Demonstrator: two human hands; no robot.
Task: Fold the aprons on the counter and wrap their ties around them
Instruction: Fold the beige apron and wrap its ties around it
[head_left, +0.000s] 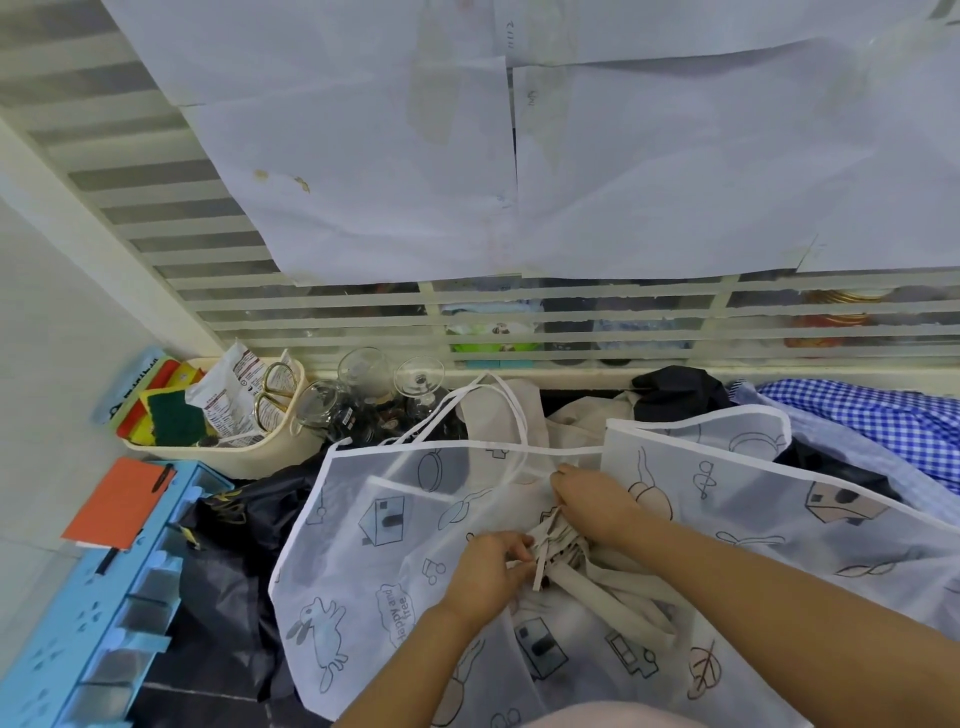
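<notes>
Beige fabric is what both hands work on: a beige apron (618, 590), already folded into a narrow bundle, lies in the middle of the bench (208, 699), on top of a translucent printed apron (363, 545) that is spread flat and not yet folded. The left hand (488, 571) pinches the beige tie (541, 564) between thumb and fingers. The right hand (592, 506) is curled over the upper end of the bundle and grips it there. In my judgement the step in hand is the wrapping of the tie around this folded apron, and it seems near its end, because some turns of strap appear to cross the bundle already. The next move calls for holding the bundle tight with the right hand while the left tucks or knots the loose end, so that the turns do not slip. After that comes the translucent apron, whose white ties (566, 451) lie loose toward the glasses (363, 374).
</notes>
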